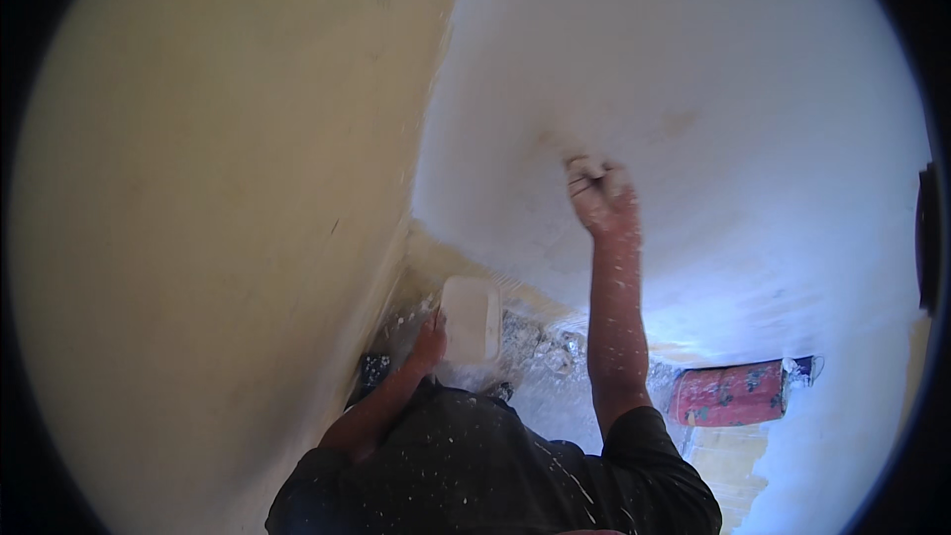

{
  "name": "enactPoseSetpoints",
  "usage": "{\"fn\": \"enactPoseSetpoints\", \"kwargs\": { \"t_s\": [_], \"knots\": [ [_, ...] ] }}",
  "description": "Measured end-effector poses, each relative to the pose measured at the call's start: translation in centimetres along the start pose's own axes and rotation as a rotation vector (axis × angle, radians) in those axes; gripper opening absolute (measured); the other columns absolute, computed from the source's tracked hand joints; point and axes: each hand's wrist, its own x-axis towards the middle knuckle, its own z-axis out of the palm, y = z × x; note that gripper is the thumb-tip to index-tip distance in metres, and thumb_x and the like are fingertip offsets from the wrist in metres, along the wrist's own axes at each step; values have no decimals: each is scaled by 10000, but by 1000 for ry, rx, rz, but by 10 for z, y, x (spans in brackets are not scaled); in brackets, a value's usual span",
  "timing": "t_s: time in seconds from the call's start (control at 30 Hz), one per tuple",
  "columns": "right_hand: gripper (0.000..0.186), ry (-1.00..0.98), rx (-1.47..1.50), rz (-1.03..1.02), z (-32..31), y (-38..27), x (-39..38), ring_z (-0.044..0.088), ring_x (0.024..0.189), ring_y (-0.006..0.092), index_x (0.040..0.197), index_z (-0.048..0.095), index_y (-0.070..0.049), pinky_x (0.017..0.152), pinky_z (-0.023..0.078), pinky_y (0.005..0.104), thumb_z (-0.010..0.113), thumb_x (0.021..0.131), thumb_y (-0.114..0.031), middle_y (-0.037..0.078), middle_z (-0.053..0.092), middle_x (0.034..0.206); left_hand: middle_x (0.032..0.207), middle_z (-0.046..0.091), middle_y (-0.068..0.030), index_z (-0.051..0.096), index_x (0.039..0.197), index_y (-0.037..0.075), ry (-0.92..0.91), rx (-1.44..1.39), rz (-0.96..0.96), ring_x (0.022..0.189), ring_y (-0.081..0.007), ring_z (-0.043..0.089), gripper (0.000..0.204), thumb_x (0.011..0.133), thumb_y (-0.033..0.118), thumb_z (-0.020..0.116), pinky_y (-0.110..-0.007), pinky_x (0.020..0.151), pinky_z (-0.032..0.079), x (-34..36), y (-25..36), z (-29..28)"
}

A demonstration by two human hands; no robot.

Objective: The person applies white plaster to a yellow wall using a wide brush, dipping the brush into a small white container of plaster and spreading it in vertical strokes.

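Note:
My right hand (602, 196) is raised in front of the wall with the white coat (693, 59). Its fingers are curled closed and smeared with white, and whatever they hold, if anything, is hidden. White specks dot the right forearm. Lower down and to the left, my left hand (430, 341) grips the side of a whitish rectangular tub (471, 309) with rounded corners. I cannot make out what lies in the tub. Brownish, damp-looking patches (682, 122) show on the white coat near the right hand.
A bare yellowish wall (218, 198) rises on the left and meets the white one at a corner. White-spattered floor (545, 347) lies below. At the lower right is a red patterned cylindrical thing (728, 394). A dark object (928, 238) juts in at the right edge.

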Motion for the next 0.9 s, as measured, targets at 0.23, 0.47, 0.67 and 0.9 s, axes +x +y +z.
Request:
{"fn": "enactPoseSetpoints", "kwargs": {
  "t_s": [0.23,0.47,0.67,0.9],
  "knots": [
    [249,-430,-604,-265,73,31,-64,353,545,73,1011,416,-61,406,308,199,471,897,-275,-8,373,685,1190,502,-214,411,1238,-36,-21,-142,22,1124,-280,466,445,945,281,303,-329,963,325,0,-7,-5],
    [420,-81,-840,-275,-89,34,38,325,474,64,1062,432,-133,396,251,203,534,839,-474,-46,360,613,1215,482,-215,395,1257,-32,14,-150,-14,1155,-283,440,439,938,260,322,-324,985,300,0,-20,-3],
    [435,78,-737,-122,-274,65,75,312,463,66,1102,420,-122,393,251,204,510,852,-467,-46,336,598,1254,449,-202,377,1274,-24,36,-235,-48,1171,-265,421,428,942,239,320,-321,993,293,-14,-46,-18],
    [328,559,-591,118,-420,124,61,320,447,75,1051,480,-91,382,260,206,462,895,-379,-43,349,591,1241,459,-180,371,1279,-25,150,-295,-134,1154,-250,432,420,947,225,314,-308,980,312,-51,-67,-41]
  ]
}}
